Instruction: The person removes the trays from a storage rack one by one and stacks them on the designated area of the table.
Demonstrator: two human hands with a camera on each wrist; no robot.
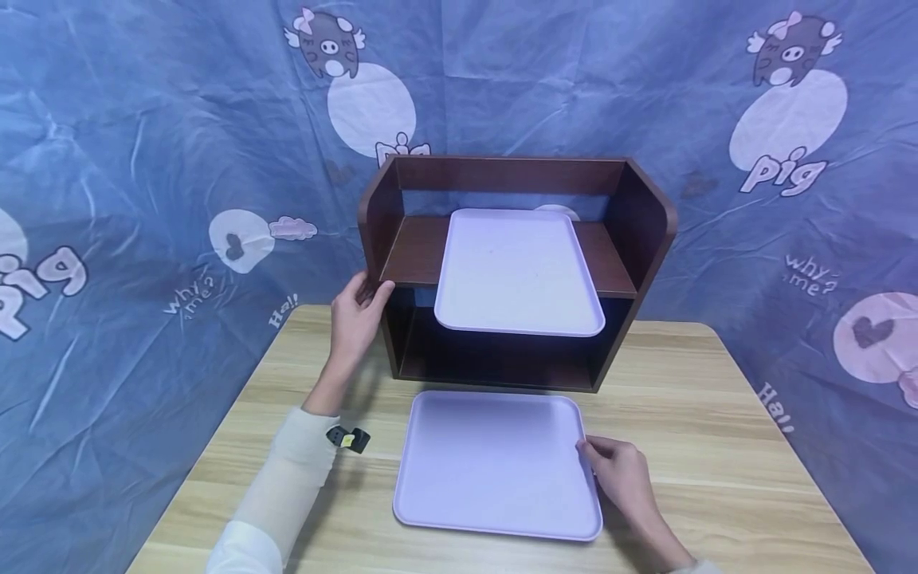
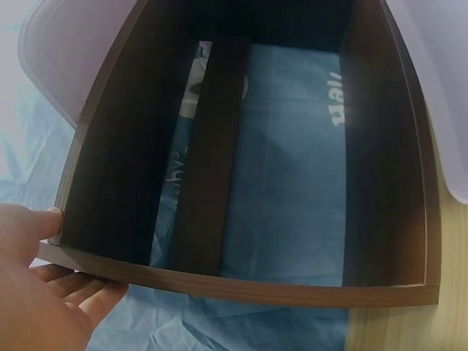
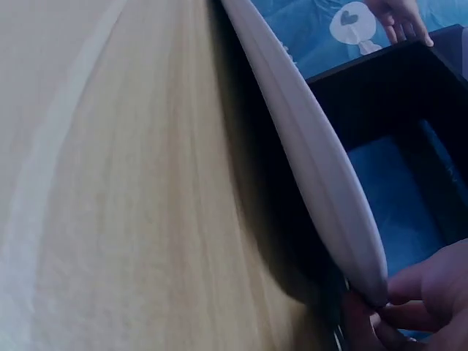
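A dark brown two-level shelf (image 1: pixel 502 174) stands at the back of the table. My left hand (image 1: pixel 356 317) grips its left side panel at the middle board; in the left wrist view, the thumb lies inside that edge and the fingers (image 2: pixel 88 292) outside. On the middle board rests a pale lilac tray (image 1: pixel 518 267), its front part jutting out over the lower opening. In front of the shelf is a second lilac tray (image 1: pixel 498 466), its right rim pinched by my right hand (image 1: pixel 622 472). The right wrist view shows shadow under this tray (image 3: pixel 314 153); whether it is wholly off the table is unclear.
The light wood table (image 1: pixel 717 446) extends on both sides of the shelf. A blue cloth (image 1: pixel 179 159) printed with pigs hangs behind and along both sides. A small black device (image 1: pixel 348 438) sits at my left wrist.
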